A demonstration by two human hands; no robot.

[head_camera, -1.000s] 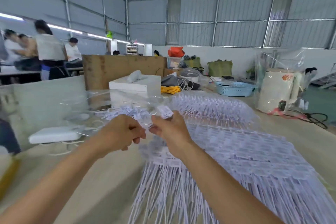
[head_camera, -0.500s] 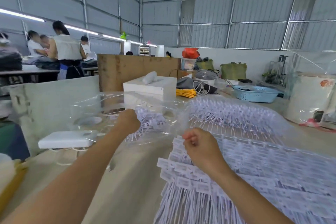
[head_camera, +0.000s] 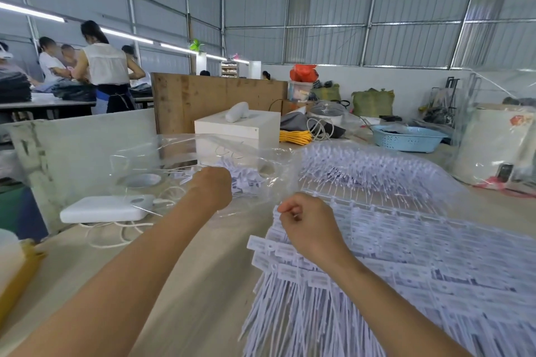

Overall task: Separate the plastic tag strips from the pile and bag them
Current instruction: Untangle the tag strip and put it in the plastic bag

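The left hand (head_camera: 213, 187) reaches into the clear, crinkly plastic bag (head_camera: 185, 153), next to a small bunch of white tag strips (head_camera: 246, 177); its fingers are hidden, so its grip cannot be told. The right hand (head_camera: 310, 224) curls and pinches a strip at the near edge of the big pile of white plastic tag strips (head_camera: 406, 255) on the tan table (head_camera: 188, 284).

My view is a tan table (head_camera: 179, 293) — on it lie the pile of tag strips (head_camera: 420, 264), a clear bag (head_camera: 203, 159), a white box (head_camera: 240, 127), a flat white device (head_camera: 107, 209) and a blue basket (head_camera: 406, 139).
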